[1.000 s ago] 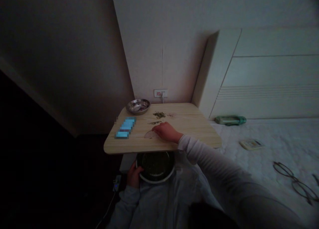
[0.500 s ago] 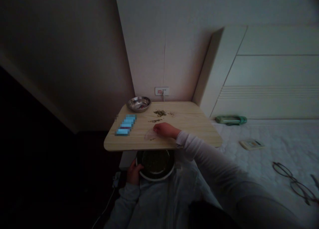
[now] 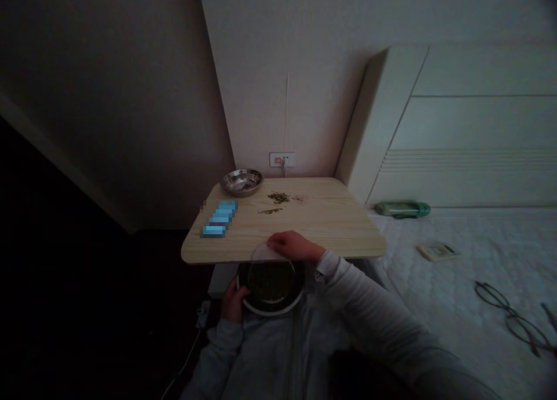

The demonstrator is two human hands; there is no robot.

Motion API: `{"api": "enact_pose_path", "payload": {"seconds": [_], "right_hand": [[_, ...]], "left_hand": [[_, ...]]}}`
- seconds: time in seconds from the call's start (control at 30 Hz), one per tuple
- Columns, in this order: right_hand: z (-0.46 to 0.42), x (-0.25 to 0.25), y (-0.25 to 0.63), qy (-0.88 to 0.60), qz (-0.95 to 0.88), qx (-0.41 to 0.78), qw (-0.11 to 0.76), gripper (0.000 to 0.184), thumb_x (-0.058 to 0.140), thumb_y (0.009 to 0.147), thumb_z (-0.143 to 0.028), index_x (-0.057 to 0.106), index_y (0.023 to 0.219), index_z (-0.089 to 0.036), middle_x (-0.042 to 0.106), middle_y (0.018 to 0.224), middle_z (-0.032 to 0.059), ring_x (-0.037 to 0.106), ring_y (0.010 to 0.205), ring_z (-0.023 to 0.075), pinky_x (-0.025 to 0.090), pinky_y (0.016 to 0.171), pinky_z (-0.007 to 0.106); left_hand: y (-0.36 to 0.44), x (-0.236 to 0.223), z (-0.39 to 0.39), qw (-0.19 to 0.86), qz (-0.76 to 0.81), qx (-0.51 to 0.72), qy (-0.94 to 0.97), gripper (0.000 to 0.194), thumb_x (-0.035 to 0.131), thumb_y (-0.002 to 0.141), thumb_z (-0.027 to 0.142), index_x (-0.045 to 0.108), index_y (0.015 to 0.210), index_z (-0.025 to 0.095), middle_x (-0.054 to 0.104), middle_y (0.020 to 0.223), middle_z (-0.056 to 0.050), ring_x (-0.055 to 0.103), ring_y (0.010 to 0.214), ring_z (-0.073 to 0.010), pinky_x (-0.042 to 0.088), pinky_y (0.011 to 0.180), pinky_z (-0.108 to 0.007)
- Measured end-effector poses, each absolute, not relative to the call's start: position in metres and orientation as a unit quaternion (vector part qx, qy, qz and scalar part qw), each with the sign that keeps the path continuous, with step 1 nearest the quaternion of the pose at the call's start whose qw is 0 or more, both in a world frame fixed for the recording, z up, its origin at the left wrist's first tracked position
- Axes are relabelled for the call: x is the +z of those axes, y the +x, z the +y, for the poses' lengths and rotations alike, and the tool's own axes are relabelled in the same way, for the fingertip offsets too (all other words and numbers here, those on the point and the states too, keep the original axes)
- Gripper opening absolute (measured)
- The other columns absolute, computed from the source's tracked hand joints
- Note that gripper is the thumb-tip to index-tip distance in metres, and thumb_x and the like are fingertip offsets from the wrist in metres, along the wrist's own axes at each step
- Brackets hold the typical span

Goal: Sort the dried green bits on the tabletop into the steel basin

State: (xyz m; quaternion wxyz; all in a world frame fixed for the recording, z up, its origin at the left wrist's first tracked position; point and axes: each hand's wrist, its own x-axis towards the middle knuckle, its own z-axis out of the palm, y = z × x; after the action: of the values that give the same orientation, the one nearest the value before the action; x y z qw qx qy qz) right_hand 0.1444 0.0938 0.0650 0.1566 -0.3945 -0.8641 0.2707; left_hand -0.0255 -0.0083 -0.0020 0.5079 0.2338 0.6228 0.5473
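The bed spreads along your right, its headboard against the wall. In front of you, the pale wooden surface has rounded corners; its far edge runs just below the wall outlet, and its right edge lies near the bed. Wood grain shows across its right half, from the scattered bits toward the right and near edges, giving you room to move there.

Below the near edge, over your lap, sits the dark round dish with a pale rim. Your left hand grips its left side, thumb over the rim; dark contents lie inside, too dim to identify. Your right hand is at the near edge of the surface, its fingers closed on a thin translucent piece that hangs toward the dish.

The metal bowl stands at the surface's far left corner with something small and reddish in it. The pixelated blue-lit object lies nearer you, along the left side. On the bed rest the glasses, the green bottle beside the headboard, and a small flat pale item.

Smallest are the green bits: a pile toward the far edge, a thin row nearer you, and a pale pinkish scatter just right of the pile.
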Motion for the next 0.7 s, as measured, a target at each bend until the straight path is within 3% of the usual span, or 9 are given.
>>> {"api": "enact_pose_path", "payload": {"seconds": [0.27,0.4,0.7], "right_hand": [[0.089,0.055,0.152,-0.448,-0.718,0.415,0.334,0.023,0.039,0.073,-0.027,0.056,0.081,-0.014,0.057,0.075,0.0012,0.049,0.069,0.0101,0.037,0.065,0.021],[0.089,0.055,0.152,-0.461,-0.697,0.415,0.360,0.021,0.039,0.072,-0.028,0.055,0.078,-0.015,0.055,0.072,0.0000,0.048,0.068,0.0099,0.037,0.065,0.020],[0.121,0.051,0.158,-0.510,-0.679,0.348,0.397,0.030,0.033,0.075,-0.031,0.051,0.094,-0.016,0.053,0.070,0.0003,0.047,0.064,0.0097,0.037,0.062,0.022]], "left_hand": [[-0.028,-0.008,-0.006,0.499,0.631,0.542,0.241,0.038,0.051,0.040,0.015,0.064,0.075,0.017,0.060,0.060,0.001,0.053,0.064,-0.0160,0.040,0.057,-0.024],[-0.029,-0.010,-0.005,0.497,0.636,0.542,0.234,0.036,0.051,0.040,0.015,0.064,0.073,0.016,0.060,0.057,0.002,0.052,0.061,-0.0146,0.039,0.056,-0.023],[-0.031,-0.016,-0.005,0.518,0.613,0.556,0.217,0.029,0.052,0.040,0.013,0.062,0.067,0.016,0.061,0.059,0.002,0.052,0.058,-0.0134,0.040,0.058,-0.024]]}}
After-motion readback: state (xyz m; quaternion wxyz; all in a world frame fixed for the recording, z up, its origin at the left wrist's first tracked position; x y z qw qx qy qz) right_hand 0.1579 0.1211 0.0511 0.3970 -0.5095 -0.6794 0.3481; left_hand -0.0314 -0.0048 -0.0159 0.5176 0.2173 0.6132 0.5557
